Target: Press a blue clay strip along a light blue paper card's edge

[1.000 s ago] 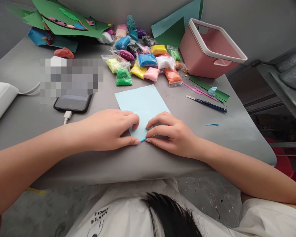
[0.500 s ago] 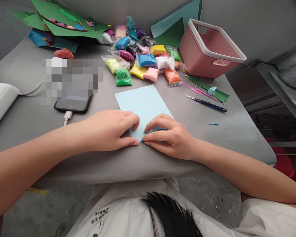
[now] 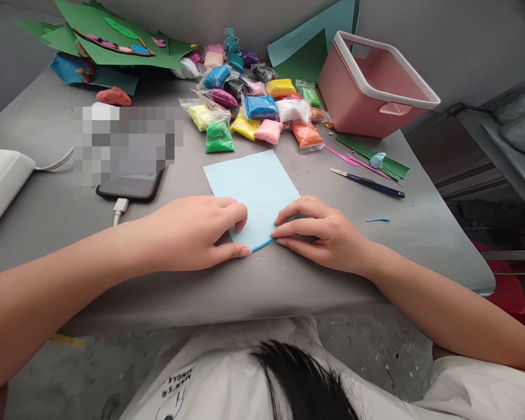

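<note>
A sheet of light blue paper (image 3: 254, 181) lies at an angle on the table in front of me. Along its near edge runs a thin blue clay strip (image 3: 262, 244). My left hand (image 3: 201, 230) holds the sheet down with curled fingers, its thumb pressed at the near corner by the strip's end. Further right, my right hand (image 3: 321, 233) is closed, thumb and fingertips pinching the strip against the paper's edge. The right fingers hide the rest of the strip.
Several bags of coloured clay (image 3: 260, 108) are heaped at the back. A pink basket (image 3: 359, 99) stands back right. A craft knife (image 3: 367, 183) and a loose blue clay piece (image 3: 378, 220) lie at right. A phone (image 3: 131, 184) with its cable lies left; green cardboard (image 3: 126, 41) is piled behind.
My right hand has slid right and slightly away along the paper's near edge, uncovering a length of the blue strip. My left hand has stayed nearly in place.
</note>
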The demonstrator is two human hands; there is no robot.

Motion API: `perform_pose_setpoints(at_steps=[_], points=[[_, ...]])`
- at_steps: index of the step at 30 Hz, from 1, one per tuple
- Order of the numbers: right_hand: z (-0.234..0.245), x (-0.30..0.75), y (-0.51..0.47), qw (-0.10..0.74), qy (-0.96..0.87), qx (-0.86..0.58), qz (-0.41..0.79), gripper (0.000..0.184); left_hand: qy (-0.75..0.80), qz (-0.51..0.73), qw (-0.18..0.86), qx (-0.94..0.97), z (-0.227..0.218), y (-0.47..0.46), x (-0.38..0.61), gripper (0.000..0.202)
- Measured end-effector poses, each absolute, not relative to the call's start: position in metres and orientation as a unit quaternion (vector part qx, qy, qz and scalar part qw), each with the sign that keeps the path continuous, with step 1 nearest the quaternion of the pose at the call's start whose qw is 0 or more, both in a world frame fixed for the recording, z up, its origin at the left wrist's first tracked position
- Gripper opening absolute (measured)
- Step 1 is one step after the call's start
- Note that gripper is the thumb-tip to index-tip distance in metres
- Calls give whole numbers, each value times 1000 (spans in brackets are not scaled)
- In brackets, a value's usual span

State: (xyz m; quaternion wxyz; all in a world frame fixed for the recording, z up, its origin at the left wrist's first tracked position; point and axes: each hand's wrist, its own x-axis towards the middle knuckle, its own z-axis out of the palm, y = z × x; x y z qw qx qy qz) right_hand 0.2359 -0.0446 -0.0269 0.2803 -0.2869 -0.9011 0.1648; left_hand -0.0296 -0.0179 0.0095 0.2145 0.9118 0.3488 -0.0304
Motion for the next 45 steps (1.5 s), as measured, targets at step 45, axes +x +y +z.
perform_pose_setpoints(at_steps=[45], points=[[-17, 289, -38, 286, -865, -365, 189, 17, 254, 51, 162, 952, -11, -29, -12, 42]])
